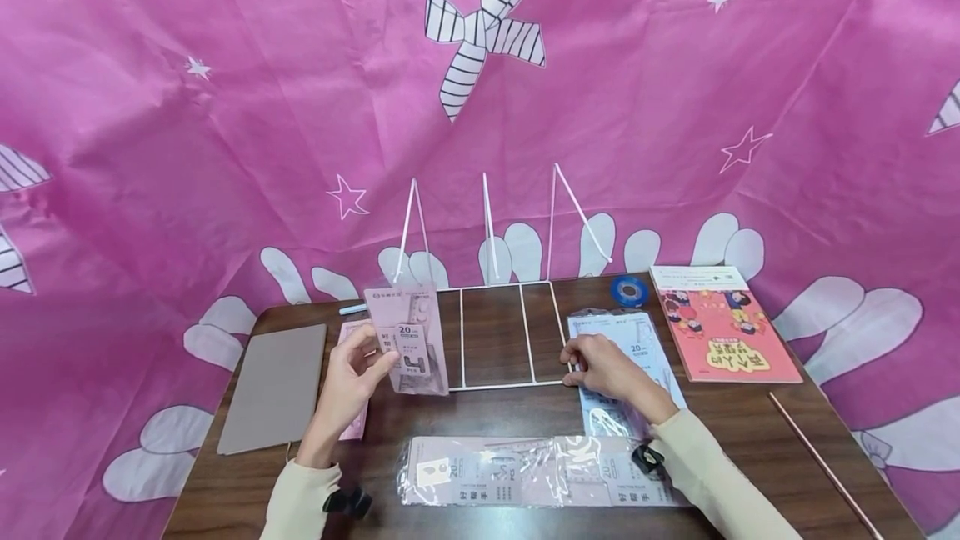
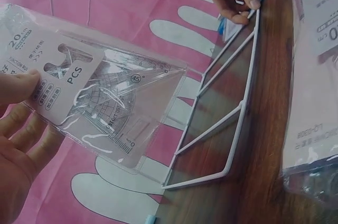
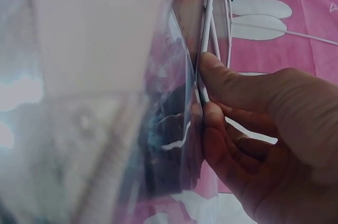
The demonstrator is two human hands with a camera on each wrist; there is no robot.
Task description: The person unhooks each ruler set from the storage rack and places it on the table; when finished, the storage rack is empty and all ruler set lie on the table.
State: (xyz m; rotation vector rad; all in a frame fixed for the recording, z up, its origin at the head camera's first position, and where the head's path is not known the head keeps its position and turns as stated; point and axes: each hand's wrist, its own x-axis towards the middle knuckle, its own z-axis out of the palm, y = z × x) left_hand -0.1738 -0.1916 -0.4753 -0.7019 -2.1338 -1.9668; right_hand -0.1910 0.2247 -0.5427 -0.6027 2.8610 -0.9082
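Observation:
My left hand point(image 1: 351, 369) pinches a clear plastic pack of rulers point(image 1: 429, 315) between thumb and fingers. In the left wrist view the pack point(image 2: 113, 110) shows a protractor and a set square behind its printed card. It is held tilted up over the left end of a white wire rack point(image 1: 495, 387), whose tall prongs rise at the back. With thumb and fingertips, my right hand point(image 1: 609, 369) grips the rack's near right corner, as the right wrist view also shows. A light blue ruler pack point(image 1: 651, 348) lies partly under that hand.
Two-part pinkish ruler packs point(image 1: 536, 473) lie along the front. A grey notebook point(image 1: 273, 390) sits at left, near a pink pack point(image 1: 354, 432). To the right are a blue tape roll point(image 1: 628, 291), a red book point(image 1: 738, 340) and a thin copper-coloured rod point(image 1: 825, 463). Pink cloth hangs behind.

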